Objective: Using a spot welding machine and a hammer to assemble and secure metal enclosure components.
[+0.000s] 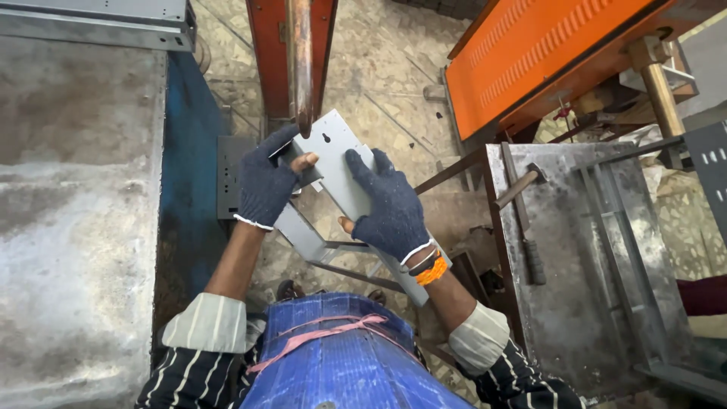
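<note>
— Where is the part, and how is it held?

— The grey sheet-metal bracket (pixel 337 163) is up in the air, carried by no table, its top end right under the copper rod (pixel 301 64) that hangs from the orange machine frame (pixel 266 53). The left hand (pixel 265 182), in a dark knit glove, is closed round the bracket's left edge, bare fingertips poking through the glove. The right hand (pixel 386 208) lies on the face, fingers spread and pressing, thumb hooked under the lower edge.

— What could go wrong from here?

— I'd judge the left fingers sit near the rod tip; if it comes down or the sheet shifts, they could be pinched or burned. The torn glove gives little cover against sharp edges. A slip of the right palm could tilt the bracket off line.

— Anything you can't see?

— The rod's tip meets the bracket behind the left hand, so touching or apart I cannot tell. The bracket's underside is hidden. The steel table (pixel 583 250) at right, with a hammer (pixel 526 220) near its left edge, is cut off below.
</note>
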